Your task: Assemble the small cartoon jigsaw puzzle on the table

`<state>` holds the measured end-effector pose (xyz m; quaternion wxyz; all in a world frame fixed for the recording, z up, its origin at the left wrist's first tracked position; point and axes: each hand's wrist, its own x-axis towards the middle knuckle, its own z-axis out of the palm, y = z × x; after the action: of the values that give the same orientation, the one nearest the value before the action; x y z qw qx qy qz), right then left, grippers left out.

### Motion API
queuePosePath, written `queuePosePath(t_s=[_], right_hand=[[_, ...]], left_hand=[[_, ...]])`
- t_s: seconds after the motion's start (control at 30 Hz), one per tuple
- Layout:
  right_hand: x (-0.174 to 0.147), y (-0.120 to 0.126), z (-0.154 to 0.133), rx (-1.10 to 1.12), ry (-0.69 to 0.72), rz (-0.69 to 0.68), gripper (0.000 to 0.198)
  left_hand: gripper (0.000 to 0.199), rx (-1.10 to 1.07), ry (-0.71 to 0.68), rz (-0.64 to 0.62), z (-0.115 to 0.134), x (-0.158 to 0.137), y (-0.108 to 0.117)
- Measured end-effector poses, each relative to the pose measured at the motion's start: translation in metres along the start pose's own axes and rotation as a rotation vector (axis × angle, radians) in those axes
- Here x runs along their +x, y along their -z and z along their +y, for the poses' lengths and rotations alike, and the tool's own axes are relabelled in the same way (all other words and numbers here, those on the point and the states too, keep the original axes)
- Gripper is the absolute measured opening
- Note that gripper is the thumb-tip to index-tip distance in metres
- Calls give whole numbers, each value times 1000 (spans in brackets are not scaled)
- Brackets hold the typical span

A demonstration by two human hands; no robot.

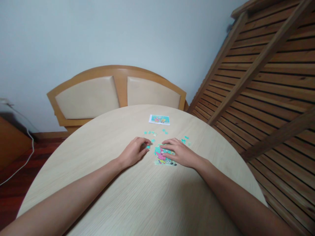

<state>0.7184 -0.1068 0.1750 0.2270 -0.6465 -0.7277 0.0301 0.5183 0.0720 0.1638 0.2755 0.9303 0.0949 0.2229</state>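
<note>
Smooth, matt wood-grain tabletop [98, 196], paper picture sheet [159, 120], cardboard-looking puzzle [160, 159], knotty wooden slatted panel [261, 62]

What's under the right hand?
The right hand is over the right side of the puzzle; a pink figure shows to its left. Whatever the palm covers can't be seen.

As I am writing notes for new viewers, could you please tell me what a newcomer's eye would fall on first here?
Probably the bright, partly assembled jigsaw with its pink figure, on the pale round table, its right side partly covered by the person's right grip. The left grip is just left of it, beside loose turquoise pieces. Next comes the slatted wooden panel slanting up the picture's right side.
</note>
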Motion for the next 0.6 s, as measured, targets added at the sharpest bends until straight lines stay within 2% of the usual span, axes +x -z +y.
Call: queuePosePath(t_s=[0.13,0.23,0.33,0.43,0.6], right_hand=[[1,-1,2,-11,-15,6,36],[1,-3,1,-27,-22,13,35],[1,-5,1,-32,-25,27,34],[2,-7,0,-27,-27,43,34],[4,-6,-2,-19,-30,38,34]], left_hand=[[19,-125,6,-39,9,-3,-2],[20,-201,18,-14,14,-5,-6],[21,-320,57,8,20,-7,-9],[14,-426,114,1,23,-7,-13],[15,-479,158,-11,26,-7,-16]])
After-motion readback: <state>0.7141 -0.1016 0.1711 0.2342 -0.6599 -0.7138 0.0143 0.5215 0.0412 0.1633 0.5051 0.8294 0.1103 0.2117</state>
